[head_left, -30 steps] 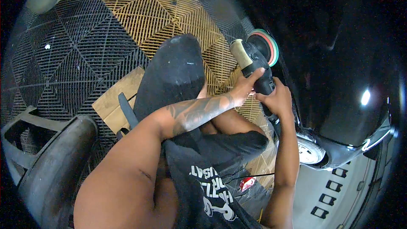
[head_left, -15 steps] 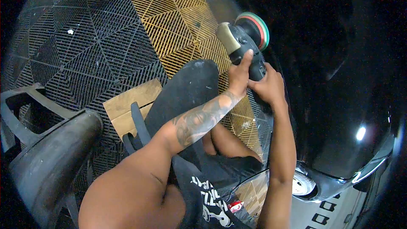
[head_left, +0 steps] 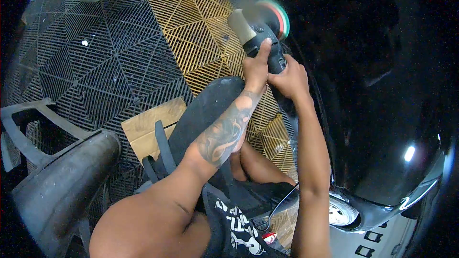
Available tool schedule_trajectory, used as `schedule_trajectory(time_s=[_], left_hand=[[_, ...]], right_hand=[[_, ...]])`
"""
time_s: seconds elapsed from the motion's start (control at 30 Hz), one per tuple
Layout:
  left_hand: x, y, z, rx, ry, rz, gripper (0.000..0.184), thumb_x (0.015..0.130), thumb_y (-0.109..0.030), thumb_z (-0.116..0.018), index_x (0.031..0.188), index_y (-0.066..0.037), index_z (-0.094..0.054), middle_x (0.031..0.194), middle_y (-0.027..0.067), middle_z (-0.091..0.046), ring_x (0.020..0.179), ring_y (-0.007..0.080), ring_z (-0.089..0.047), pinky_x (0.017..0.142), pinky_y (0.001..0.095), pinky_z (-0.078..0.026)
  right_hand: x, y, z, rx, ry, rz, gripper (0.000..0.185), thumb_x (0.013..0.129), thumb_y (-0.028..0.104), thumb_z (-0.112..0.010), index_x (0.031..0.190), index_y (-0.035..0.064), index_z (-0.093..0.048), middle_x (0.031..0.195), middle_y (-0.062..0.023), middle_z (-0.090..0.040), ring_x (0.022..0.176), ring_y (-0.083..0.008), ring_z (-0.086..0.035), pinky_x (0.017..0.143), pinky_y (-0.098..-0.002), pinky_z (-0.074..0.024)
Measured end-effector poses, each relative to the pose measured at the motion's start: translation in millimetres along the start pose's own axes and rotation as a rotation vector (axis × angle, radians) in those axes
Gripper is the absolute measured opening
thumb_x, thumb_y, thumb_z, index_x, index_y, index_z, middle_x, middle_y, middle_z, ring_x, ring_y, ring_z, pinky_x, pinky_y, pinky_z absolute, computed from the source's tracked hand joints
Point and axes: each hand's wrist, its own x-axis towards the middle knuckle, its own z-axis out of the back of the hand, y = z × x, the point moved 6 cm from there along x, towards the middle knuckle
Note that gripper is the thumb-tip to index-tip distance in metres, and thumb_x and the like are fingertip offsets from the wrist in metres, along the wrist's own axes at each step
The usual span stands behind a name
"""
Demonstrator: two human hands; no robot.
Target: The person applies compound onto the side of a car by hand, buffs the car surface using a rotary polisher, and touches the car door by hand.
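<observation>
Slatted floor (head_left: 191,33), glossy car (head_left: 373,95), left hand (head_left: 256,70) and right hand (head_left: 292,80), grip closed round tubular polisher (head_left: 274,51)

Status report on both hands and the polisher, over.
Left hand and right hand grip polisher. Pad faces black car; contact unclear. No obstruction seen between.

Black shirt (head_left: 221,224), white print (head_left: 240,231); dark shorts (head_left: 210,110); tattooed left forearm (head_left: 224,136).

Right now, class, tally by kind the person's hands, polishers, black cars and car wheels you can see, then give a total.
Hands: 2 (left hand, right hand)
Polisher: 1
Black car: 1
Wheel: 1
Total: 5
</observation>
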Motion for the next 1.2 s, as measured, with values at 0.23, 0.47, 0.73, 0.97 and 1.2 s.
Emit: schedule_trajectory(time_s=[0.23,0.47,0.73,0.97,1.2], left_hand=[[-20,34,7,0.049,0.045,0.056,0.038,0.089,-0.036,-0.077,0.1,0.0,-0.072,0.09,0.0027,-0.07,0.075,0.0108,-0.064,0.071,0.0294,-0.053],[2,19,10,0.048,-0.008,0.014,0.038,0.087,-0.034,-0.078,0.103,0.0,-0.071,0.091,0.0035,-0.07,0.076,0.0114,-0.064,0.072,0.0297,-0.053],[24,1,3,-0.009,-0.024,-0.082,0.034,0.088,-0.027,-0.077,0.107,0.0,-0.069,0.097,0.005,-0.07,0.083,0.0133,-0.066,0.077,0.0306,-0.053],[9,-2,-2,0.006,0.06,-0.161,0.034,0.089,-0.026,-0.076,0.109,0.001,-0.068,0.098,0.005,-0.07,0.084,0.0132,-0.066,0.078,0.0304,-0.054],[-44,39,-1,0.013,0.133,-0.011,0.031,0.092,-0.026,-0.072,0.108,0.0,-0.068,0.096,0.0031,-0.07,0.082,0.0114,-0.066,0.076,0.0293,-0.053]], right_hand=[[-28,-28,-4,0.016,0.071,-0.062,0.095,0.058,0.048,-0.082,0.132,-0.0053,-0.056,0.114,-0.0306,-0.067,0.107,-0.0422,-0.066,0.095,-0.0464,-0.0514],[-7,-16,-14,0.034,0.024,0.007,0.093,0.059,0.045,-0.081,0.129,-0.0095,-0.056,0.113,-0.0315,-0.066,0.107,-0.0414,-0.066,0.095,-0.0466,-0.0514],[16,4,-8,0.087,0.002,0.047,0.082,0.06,0.042,-0.08,0.126,-0.0015,-0.061,0.11,-0.0278,-0.069,0.103,-0.0412,-0.067,0.092,-0.0469,-0.0528],[8,-13,-13,0.086,-0.1,0.088,0.087,0.059,0.046,-0.082,0.13,0.0012,-0.06,0.105,-0.0268,-0.07,0.101,-0.0414,-0.068,0.091,-0.0472,-0.0535],[-47,-56,-10,0.082,-0.005,-0.085,0.088,0.059,0.047,-0.082,0.131,0.0019,-0.059,0.105,-0.0291,-0.069,0.1,-0.043,-0.068,0.09,-0.0483,-0.0538]])
